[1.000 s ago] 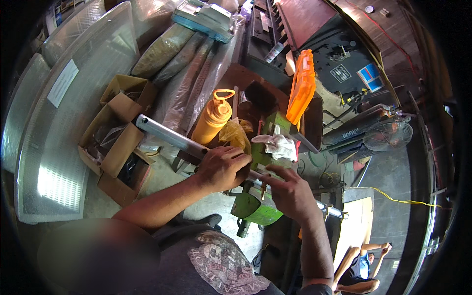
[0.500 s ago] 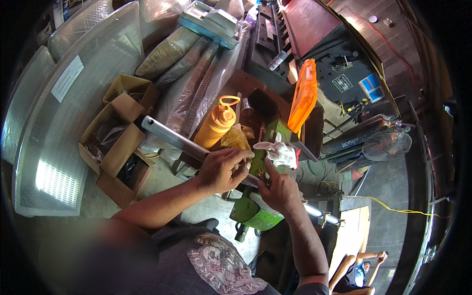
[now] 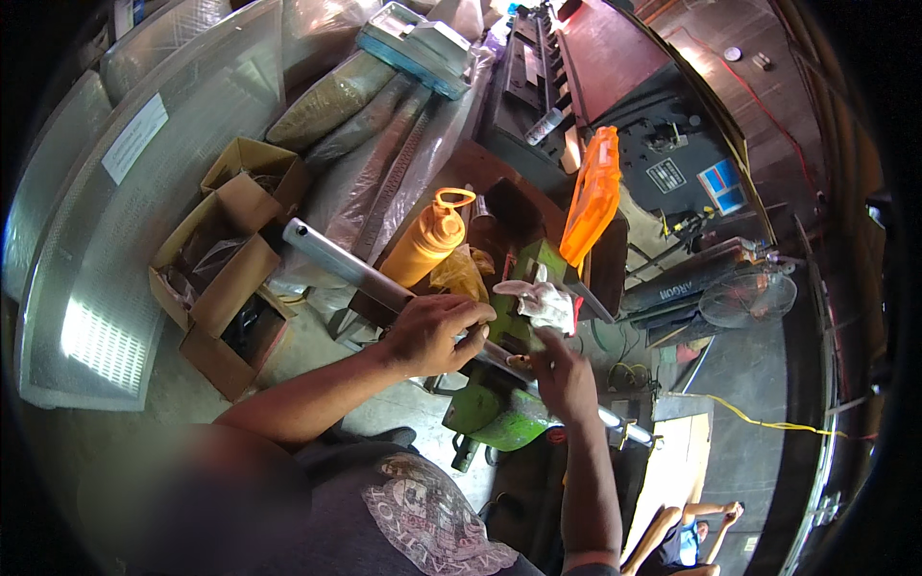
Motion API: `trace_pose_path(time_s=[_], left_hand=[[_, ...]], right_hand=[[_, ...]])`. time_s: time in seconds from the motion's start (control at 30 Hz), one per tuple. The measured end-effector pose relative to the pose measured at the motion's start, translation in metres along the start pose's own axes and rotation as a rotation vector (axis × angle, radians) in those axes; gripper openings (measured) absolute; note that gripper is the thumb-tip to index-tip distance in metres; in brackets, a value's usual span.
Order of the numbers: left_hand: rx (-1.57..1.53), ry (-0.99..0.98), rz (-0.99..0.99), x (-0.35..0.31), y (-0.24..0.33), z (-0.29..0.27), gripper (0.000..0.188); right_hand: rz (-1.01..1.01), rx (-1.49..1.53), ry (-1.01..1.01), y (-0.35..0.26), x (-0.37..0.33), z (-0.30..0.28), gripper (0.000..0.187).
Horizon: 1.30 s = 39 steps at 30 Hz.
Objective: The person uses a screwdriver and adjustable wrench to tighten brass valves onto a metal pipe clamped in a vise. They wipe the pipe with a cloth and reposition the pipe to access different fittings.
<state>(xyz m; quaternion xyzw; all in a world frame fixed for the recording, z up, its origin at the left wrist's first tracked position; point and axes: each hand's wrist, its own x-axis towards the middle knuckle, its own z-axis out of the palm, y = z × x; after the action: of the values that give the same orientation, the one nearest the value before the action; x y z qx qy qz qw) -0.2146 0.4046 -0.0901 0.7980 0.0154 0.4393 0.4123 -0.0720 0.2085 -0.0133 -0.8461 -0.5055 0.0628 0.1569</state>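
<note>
A long silver metal tube [image 3: 341, 261] lies aslant in front of me, across a green metal machine or stand [image 3: 495, 413]. My left hand [image 3: 442, 334] rests over the tube, its thumb and fingers curled together; whatever they may pinch is too small or hidden. Farther right along the tube is my right hand [image 3: 567, 379], blurred, its fingers bent near a small brass-coloured piece [image 3: 520, 361]. I cannot make out whether that hand grips anything. A crumpled white glove or rag [image 3: 543, 302] lies on the green surface just beyond my hands.
Behind the tube stand an orange bottle [image 3: 423, 245], yellow crumpled plastic [image 3: 463, 276] and an upright orange case [image 3: 591, 197]. Open cardboard boxes [image 3: 230, 278] and wrapped panels [image 3: 178, 163] are at left. A fan [image 3: 747, 294] and a seated person [image 3: 687, 542] are at right.
My right hand has moved right and slightly toward me, away from the left hand. Its index finger no longer points up beside the glove or rag. My left hand stays over the tube.
</note>
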Motion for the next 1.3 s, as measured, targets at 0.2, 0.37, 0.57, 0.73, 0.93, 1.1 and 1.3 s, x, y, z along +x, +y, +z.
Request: trace_pose_path(time_s=[0.2,0.37,0.57,0.73,0.93,1.1,1.3], left_hand=[[0.040,-0.001,0.043,-0.001,-0.001,0.008,0.016],[-0.328,0.151,-0.149,0.007,0.011,0.000,0.014],[-0.050,0.226,-0.171,0.024,0.003,-0.063,0.016],[0.180,0.196,-0.104,0.019,-0.039,-0.078,0.011],[0.372,0.123,-0.037,0.017,-0.032,-0.072,0.013],[0.396,0.097,-0.033,0.019,-0.032,-0.075,0.014],[0.403,0.090,-0.053,0.020,-0.035,-0.072,0.014]], right_hand=[[-0.266,-0.132,0.053,-0.032,-0.057,0.013,0.046],[-0.292,-0.152,-0.014,-0.065,-0.019,0.020,0.039],[0.020,-0.305,-0.131,-0.058,0.057,0.006,0.029],[0.003,0.077,-0.226,0.008,0.073,-0.016,0.040],[0.007,-0.041,0.084,-0.011,-0.031,-0.010,0.041],[-0.243,-0.066,-0.010,-0.039,-0.061,0.013,0.053],[-0.477,-0.189,-0.107,-0.068,0.001,0.007,0.046]])
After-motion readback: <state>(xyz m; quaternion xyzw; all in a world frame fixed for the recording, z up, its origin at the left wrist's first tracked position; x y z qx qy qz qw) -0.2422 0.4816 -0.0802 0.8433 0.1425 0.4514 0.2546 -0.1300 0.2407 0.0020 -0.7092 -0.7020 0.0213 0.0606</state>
